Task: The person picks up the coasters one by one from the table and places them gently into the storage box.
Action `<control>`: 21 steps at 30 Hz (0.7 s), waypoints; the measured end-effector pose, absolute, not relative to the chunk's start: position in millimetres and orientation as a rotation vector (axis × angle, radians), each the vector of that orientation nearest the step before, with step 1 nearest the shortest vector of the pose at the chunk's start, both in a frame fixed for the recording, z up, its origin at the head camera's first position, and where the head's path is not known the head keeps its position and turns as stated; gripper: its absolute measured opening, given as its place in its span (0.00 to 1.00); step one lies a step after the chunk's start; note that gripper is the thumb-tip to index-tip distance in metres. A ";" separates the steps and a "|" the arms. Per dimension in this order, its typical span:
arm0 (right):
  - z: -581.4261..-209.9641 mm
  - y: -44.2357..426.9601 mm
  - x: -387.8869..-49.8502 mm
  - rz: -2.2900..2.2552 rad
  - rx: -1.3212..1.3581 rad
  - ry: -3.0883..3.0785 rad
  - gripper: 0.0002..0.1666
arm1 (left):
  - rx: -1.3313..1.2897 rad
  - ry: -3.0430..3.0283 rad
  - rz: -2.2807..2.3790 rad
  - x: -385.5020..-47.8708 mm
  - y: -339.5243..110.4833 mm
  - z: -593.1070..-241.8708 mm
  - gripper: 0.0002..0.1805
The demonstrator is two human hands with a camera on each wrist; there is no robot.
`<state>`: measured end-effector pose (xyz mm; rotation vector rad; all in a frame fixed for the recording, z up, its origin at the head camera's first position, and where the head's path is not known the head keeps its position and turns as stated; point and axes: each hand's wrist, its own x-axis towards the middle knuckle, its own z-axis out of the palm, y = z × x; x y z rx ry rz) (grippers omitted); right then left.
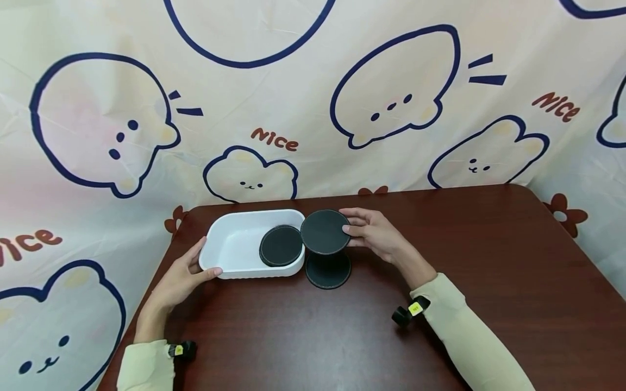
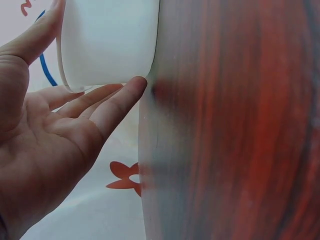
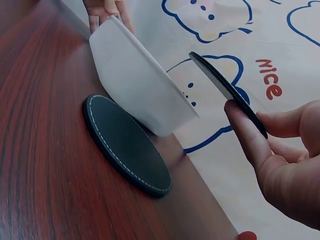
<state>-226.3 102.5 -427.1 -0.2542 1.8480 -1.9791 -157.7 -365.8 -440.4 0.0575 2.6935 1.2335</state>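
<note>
A round black coaster (image 1: 325, 232) is pinched by its right edge between the thumb and fingers of my right hand (image 1: 375, 233), raised off the table. In the right wrist view it appears nearly edge-on, with a paler underside. Below it, another black coaster with a stitched rim (image 3: 127, 145) lies flat on the table beside the white plastic container (image 1: 235, 244). At least one more black coaster (image 1: 281, 246) rests inside the container, at its right end. My left hand (image 1: 183, 274) holds the container's left end, thumb at the near corner and fingers along the outer side.
The dark wooden table (image 1: 313, 331) extends toward me and to the right. A pale curtain with cartoon prints (image 1: 313, 108) hangs behind its far edge and along the left side. Each wrist bears a small black strapped device (image 1: 411, 311).
</note>
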 end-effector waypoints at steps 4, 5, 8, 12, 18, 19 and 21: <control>-423.0 96.1 -227.8 -1.980 -0.249 1.844 0.34 | 0.053 2.695 1.225 -158.4 -365.2 -439.9 0.58; -422.3 94.5 -228.2 -1.984 -0.246 1.839 0.34 | 0.052 2.695 1.223 -158.5 -365.3 -440.0 0.58; -421.1 88.7 -230.0 -1.995 -0.256 1.828 0.33 | 0.056 2.698 1.224 -158.3 -365.9 -439.6 0.58; -421.2 80.6 -232.7 -2.011 -0.261 1.814 0.31 | 0.063 2.700 1.231 -158.4 -366.3 -438.2 0.58; -422.8 70.6 -236.6 -2.016 -0.230 1.808 0.30 | 0.065 2.694 1.233 -157.9 -365.5 -437.5 0.58; -423.0 69.6 -236.9 -2.015 -0.222 1.808 0.29 | 0.066 2.692 1.235 -157.9 -365.5 -437.8 0.58; -423.0 67.9 -237.3 -2.018 -0.208 1.803 0.29 | 0.071 2.691 1.237 -158.0 -365.4 -438.4 0.58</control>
